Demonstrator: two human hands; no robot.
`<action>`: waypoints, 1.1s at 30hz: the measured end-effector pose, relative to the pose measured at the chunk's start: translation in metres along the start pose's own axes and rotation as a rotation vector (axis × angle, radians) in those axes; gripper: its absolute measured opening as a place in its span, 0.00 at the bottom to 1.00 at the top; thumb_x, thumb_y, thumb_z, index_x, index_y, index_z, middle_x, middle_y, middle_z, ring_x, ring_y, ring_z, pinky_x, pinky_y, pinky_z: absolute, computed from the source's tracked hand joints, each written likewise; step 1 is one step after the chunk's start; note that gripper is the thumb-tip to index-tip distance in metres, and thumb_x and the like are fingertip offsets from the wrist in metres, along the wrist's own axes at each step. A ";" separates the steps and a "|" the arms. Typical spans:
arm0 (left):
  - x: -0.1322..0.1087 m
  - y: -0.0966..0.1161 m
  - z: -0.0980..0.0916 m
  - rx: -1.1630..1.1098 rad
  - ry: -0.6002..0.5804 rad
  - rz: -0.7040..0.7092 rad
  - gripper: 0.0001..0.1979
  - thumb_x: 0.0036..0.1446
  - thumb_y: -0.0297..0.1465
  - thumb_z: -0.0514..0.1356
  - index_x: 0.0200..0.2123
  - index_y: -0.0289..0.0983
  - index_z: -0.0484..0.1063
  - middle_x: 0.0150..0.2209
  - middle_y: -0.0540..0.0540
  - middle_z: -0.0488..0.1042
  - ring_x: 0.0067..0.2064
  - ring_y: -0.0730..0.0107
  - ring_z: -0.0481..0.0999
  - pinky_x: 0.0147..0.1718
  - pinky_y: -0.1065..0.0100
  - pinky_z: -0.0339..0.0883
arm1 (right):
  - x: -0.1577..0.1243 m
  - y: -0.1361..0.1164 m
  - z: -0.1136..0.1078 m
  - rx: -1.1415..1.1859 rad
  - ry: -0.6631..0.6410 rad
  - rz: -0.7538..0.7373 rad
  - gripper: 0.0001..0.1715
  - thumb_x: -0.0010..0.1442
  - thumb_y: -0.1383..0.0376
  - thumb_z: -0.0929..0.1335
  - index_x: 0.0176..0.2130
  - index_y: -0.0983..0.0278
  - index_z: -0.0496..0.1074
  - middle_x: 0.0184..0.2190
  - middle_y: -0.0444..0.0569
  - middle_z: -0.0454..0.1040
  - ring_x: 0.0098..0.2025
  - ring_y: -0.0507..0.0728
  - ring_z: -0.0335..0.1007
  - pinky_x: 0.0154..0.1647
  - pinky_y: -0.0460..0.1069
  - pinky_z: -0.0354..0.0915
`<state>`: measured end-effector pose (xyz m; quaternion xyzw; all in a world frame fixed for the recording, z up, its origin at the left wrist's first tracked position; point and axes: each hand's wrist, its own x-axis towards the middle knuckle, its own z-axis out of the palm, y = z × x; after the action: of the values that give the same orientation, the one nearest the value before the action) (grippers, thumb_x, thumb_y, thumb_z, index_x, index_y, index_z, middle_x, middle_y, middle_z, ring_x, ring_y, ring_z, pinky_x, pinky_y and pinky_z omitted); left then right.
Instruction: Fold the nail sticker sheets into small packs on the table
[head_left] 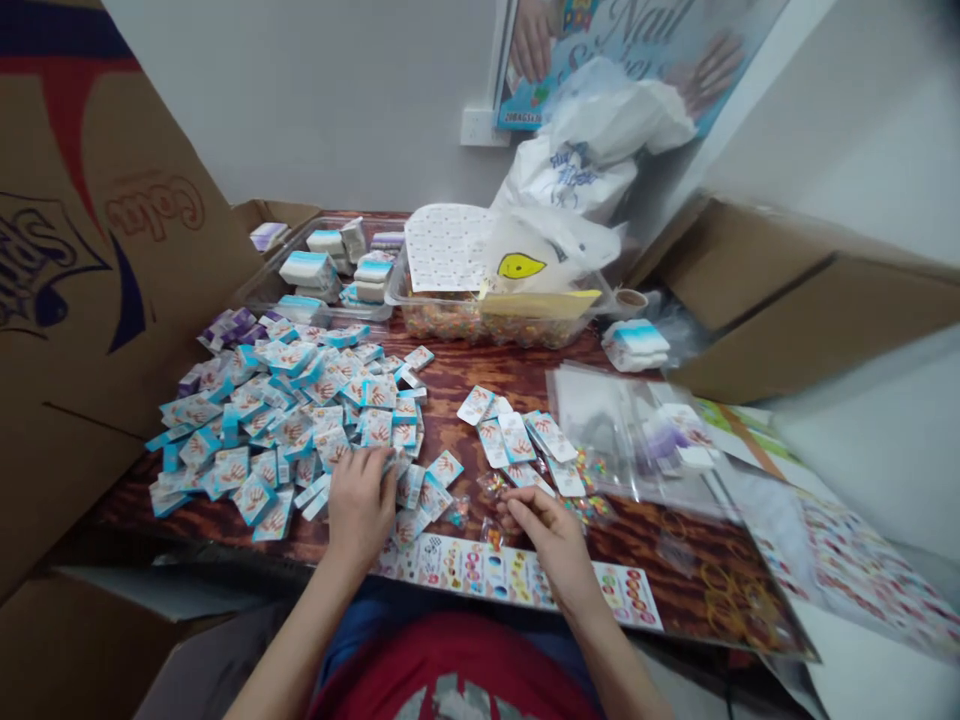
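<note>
My left hand (361,505) rests at the front right edge of a heap of small blue-and-white boxes (292,425) printed with a hand picture. Its fingers are curled down among the boxes, and what they hold is hidden. My right hand (553,545) is closed in a pinch at a small clear packet of colourful bits (493,485). More such packets (589,500) lie to its right, and one with blue bits (457,512) lies between my hands. Just beyond my right hand is a group of white-and-blue cards or flat boxes (517,438). Below both hands stretches a sticker sheet (517,570).
Clear plastic tubs (499,325) with colourful packets and stacked bundles stand at the back. A large carton (97,250) rises on the left, an open carton (795,300) on the right. Clear bags (607,420) and rubber bands (739,605) lie on the table's right side.
</note>
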<state>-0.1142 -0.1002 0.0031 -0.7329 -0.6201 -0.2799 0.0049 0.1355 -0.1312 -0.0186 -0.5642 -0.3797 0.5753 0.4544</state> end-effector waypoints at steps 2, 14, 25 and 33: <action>-0.004 0.002 0.008 0.038 0.012 0.022 0.09 0.63 0.29 0.56 0.43 0.34 0.73 0.42 0.39 0.75 0.44 0.52 0.70 0.45 0.54 0.64 | -0.009 -0.001 -0.004 -0.125 -0.042 -0.074 0.19 0.55 0.50 0.70 0.33 0.64 0.74 0.29 0.49 0.76 0.31 0.57 0.70 0.32 0.50 0.65; -0.053 0.038 0.008 -0.246 0.066 0.275 0.11 0.62 0.22 0.55 0.46 0.37 0.70 0.47 0.40 0.74 0.53 0.57 0.69 0.57 0.50 0.58 | -0.054 0.020 -0.034 -1.199 -0.066 -0.432 0.14 0.55 0.69 0.73 0.43 0.64 0.71 0.43 0.54 0.69 0.47 0.65 0.62 0.48 0.58 0.63; -0.072 0.038 0.023 -0.274 -0.266 0.319 0.09 0.63 0.24 0.53 0.43 0.39 0.71 0.42 0.45 0.77 0.46 0.62 0.72 0.56 0.50 0.54 | -0.030 -0.001 -0.033 -1.187 -0.203 -0.341 0.10 0.54 0.72 0.71 0.30 0.64 0.65 0.37 0.48 0.70 0.42 0.59 0.63 0.43 0.51 0.58; -0.069 0.031 0.017 -0.349 -0.375 0.252 0.13 0.67 0.31 0.50 0.52 0.39 0.68 0.48 0.44 0.75 0.50 0.61 0.71 0.57 0.52 0.55 | -0.017 -0.022 -0.034 -1.105 -0.358 -0.252 0.14 0.53 0.74 0.70 0.22 0.65 0.63 0.25 0.43 0.68 0.33 0.53 0.64 0.37 0.47 0.52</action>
<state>-0.0841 -0.1636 -0.0299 -0.8328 -0.4567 -0.2393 -0.2016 0.1706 -0.1431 0.0047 -0.5620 -0.7577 0.3202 0.0870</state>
